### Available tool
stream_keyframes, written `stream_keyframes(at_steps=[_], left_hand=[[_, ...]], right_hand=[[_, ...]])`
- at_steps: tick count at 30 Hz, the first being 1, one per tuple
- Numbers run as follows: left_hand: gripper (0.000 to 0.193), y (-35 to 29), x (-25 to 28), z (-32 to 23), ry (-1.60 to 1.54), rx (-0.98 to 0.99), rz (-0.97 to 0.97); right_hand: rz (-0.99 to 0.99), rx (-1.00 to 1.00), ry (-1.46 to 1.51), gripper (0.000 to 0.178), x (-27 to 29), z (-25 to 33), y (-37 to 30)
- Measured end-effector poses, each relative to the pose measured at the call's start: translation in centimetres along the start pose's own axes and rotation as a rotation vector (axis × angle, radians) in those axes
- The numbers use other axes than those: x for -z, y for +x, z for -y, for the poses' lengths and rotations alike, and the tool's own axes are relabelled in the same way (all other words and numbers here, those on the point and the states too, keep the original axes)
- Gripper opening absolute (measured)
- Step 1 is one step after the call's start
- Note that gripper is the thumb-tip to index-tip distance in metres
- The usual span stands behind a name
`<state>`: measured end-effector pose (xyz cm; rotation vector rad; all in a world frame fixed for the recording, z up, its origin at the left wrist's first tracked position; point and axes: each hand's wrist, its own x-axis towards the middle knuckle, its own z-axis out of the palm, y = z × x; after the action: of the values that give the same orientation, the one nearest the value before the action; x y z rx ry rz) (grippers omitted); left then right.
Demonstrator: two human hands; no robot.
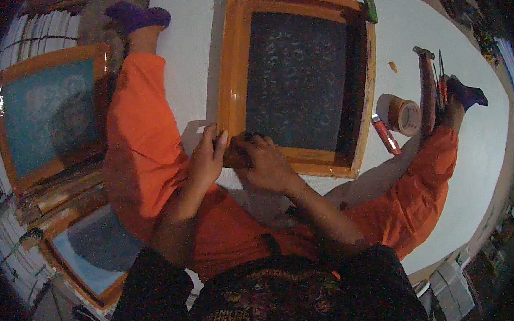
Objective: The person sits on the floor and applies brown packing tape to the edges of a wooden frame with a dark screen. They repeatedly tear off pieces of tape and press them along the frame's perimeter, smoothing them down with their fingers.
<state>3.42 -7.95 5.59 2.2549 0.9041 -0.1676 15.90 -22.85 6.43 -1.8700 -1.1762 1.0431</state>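
Note:
A wooden-framed dark mesh screen [299,75] lies in front of me, glossy brown tape along its frame [236,62]. My left hand [208,156] grips the frame's near left corner from outside, thumb and fingers closed against the edge. On the same corner, my right hand [264,163] is closed with its fingers curled over the wood. Between the hands the corner looks brown and partly covered; any small piece pinched there is hidden. Faint pale marks cover the mesh.
Right of the frame are a red cutter knife [386,135], a brown tape roll [405,118], a hammer [426,85] and screwdrivers [442,87]. A green block [369,7] touches the far right corner. A teal screen [51,114] and a blue-grey screen [95,253] lie left.

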Motion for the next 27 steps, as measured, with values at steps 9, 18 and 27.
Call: stream_keyframes(at_steps=[9, 18, 27], left_hand=[[0.05, 0.0, -0.9, 0.9, -0.034, 0.066, 0.001], [0.051, 0.3, -0.9, 0.8, 0.06, 0.038, -0.028], [0.037, -0.5, -0.6, 1.2, -0.114, -0.139, -0.051]], right_hand=[[0.067, -0.06, 0.004, 0.04, 0.4, 0.8, 0.5], [0.007, 0.153, -0.181, 0.041, -0.9, -0.2, 0.3], [-0.375, -0.244, -0.038, 0.043, 6.7, -6.8, -4.4]])
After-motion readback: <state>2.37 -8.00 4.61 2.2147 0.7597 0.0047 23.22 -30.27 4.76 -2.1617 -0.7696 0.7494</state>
